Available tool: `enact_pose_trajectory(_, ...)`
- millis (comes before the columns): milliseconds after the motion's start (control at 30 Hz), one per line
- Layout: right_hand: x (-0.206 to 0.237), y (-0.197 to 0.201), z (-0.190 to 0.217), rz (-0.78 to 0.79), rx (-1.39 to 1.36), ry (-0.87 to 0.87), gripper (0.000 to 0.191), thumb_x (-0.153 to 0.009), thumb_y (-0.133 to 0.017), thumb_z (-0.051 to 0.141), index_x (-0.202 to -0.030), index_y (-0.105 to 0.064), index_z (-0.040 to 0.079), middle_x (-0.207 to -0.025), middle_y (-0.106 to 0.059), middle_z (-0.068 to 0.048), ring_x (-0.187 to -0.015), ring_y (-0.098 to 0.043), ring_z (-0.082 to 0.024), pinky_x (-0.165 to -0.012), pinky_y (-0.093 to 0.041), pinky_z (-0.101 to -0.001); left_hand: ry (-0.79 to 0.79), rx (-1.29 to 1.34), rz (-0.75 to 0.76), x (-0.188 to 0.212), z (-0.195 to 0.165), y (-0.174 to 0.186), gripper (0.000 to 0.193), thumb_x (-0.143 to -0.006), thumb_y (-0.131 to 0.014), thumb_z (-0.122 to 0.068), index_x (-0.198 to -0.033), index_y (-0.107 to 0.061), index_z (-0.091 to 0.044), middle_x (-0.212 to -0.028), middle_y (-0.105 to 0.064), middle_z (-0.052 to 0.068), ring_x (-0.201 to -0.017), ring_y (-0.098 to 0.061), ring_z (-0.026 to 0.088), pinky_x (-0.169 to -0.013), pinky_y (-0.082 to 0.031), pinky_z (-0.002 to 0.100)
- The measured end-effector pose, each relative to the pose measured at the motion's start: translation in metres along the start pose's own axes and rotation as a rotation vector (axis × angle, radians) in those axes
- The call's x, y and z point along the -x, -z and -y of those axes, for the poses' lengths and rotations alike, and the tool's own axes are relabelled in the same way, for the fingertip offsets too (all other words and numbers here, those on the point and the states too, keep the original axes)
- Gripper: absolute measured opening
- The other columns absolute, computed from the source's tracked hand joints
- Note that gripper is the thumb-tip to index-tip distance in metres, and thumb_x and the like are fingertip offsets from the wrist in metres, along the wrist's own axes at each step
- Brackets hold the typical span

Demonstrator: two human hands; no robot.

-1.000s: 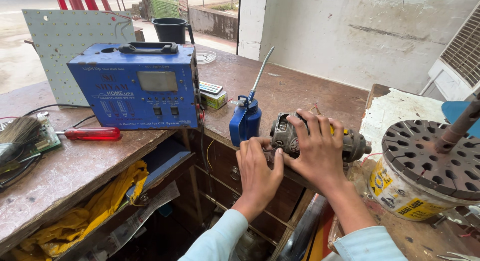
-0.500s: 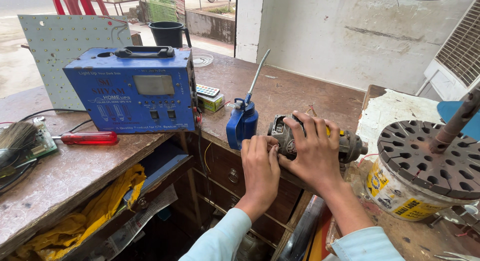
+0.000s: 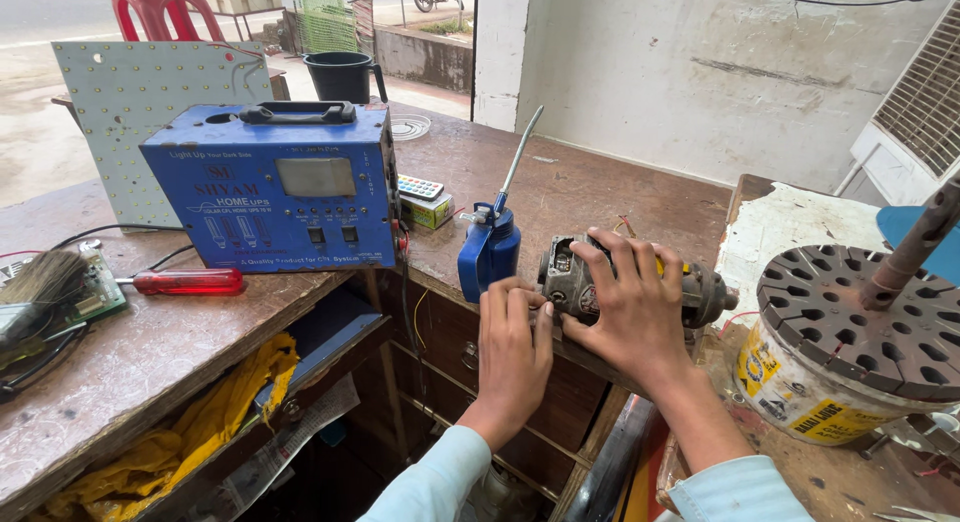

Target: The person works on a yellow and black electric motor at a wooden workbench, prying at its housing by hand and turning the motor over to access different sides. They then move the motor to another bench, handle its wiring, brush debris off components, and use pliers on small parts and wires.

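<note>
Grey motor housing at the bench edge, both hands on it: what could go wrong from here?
1. The grimy grey metal motor housing sits at the wooden bench's front edge; if the right hand or left hand slips, it could drop.
2. The blue plastic oil can with long spout stands right beside the left hand; a nudge may tip it.

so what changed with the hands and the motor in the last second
Hardly anything. The right hand stays spread over the grey motor part at the bench edge, and the left hand keeps its fingertips at the part's near end. The blue oil can, blue box and red screwdriver have not moved.
</note>
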State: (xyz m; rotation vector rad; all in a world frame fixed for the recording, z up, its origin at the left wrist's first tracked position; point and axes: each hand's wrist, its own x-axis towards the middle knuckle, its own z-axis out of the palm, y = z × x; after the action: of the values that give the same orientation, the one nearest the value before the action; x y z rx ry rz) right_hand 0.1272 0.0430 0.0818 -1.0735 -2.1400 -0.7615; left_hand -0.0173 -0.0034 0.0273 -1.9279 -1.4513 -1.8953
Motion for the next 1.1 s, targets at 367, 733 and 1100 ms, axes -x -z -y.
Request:
enact_pose_trajectory(367,0.001,-0.002,0.000,-0.036,-0.028,0.017,0.079,-0.066,-0.081,0.056,-0.130,-0.059,0.016,-0.134,-0.058,-0.006,-0.124,-0.053,-0.025,-0.108,-0.031,-0.0488,-0.026,-0.042,-0.013,-0.004,-0.008,-0.002,0.008,-0.091,-0.067,-0.003,-0.091,-0.059,-0.001,-0.096,-0.060,0.013,-0.093,-0.057,0.033,-0.083,-0.046,0.045)
enact_pose_trajectory(733,-0.001,0.000,0.002,-0.008,-0.022,0.007,0.084,-0.060,-0.085,0.054,-0.130,-0.057,0.017,-0.132,-0.058,-0.005,-0.124,-0.052,-0.025,-0.108,-0.031,-0.0486,0.041,-0.066,-0.017,-0.002,-0.009,-0.001,0.009,-0.089,-0.069,-0.005,-0.089,-0.061,-0.002,-0.095,-0.060,0.013,-0.094,-0.057,0.034,-0.082,-0.046,0.046)
enact_pose_trajectory(1100,-0.001,0.001,0.001,0.008,-0.039,-0.001,0.088,-0.056,-0.088,0.051,-0.130,-0.057,0.016,-0.134,-0.057,-0.006,-0.123,-0.052,-0.026,-0.107,-0.032,-0.0492,0.044,0.018,-0.032,-0.002,-0.004,0.001,0.011,-0.092,-0.068,-0.008,-0.098,-0.062,-0.001,-0.101,-0.063,0.014,-0.099,-0.060,0.033,-0.085,-0.047,0.044)
